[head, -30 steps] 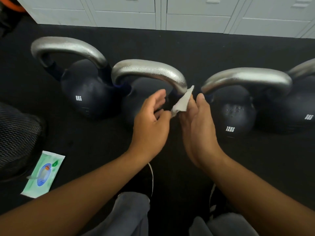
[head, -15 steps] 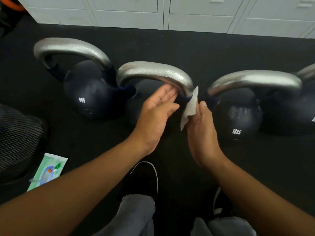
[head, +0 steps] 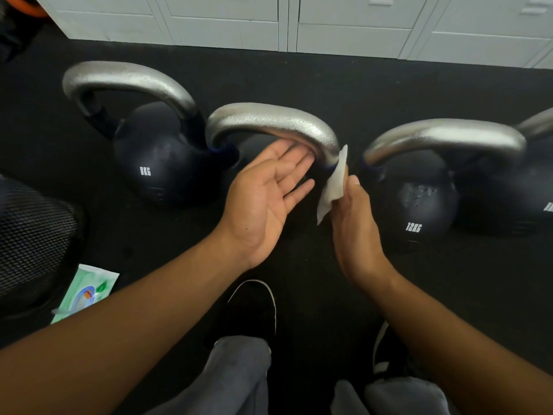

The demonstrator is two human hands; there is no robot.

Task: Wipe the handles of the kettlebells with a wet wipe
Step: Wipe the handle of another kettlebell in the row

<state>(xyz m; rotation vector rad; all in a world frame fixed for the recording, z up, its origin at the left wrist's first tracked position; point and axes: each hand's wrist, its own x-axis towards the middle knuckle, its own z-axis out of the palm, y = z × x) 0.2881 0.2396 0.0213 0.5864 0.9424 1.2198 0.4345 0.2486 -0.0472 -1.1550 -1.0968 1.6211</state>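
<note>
Several dark kettlebells with silver handles stand in a row on the black floor. The 8KG kettlebell (head: 155, 163) is at the left, the 12KG kettlebell (head: 419, 205) at the right. Between them rises the silver handle (head: 269, 124) of a middle kettlebell. My right hand (head: 356, 226) pinches a white wet wipe (head: 333, 187) against that handle's right leg. My left hand (head: 266, 199) is open, palm up, with its fingertips under the handle's arch.
A green wet-wipe packet (head: 86, 292) lies on the floor at the lower left beside a black mesh object (head: 33, 235). Grey lockers (head: 287, 19) line the back. My shoes (head: 254, 307) and grey trouser legs are below my arms. Another kettlebell (head: 520, 187) sits at the far right.
My left hand let go of the wipe, turned palm up and slid under the handle. My right hand carried the wipe up against the handle's right leg.
</note>
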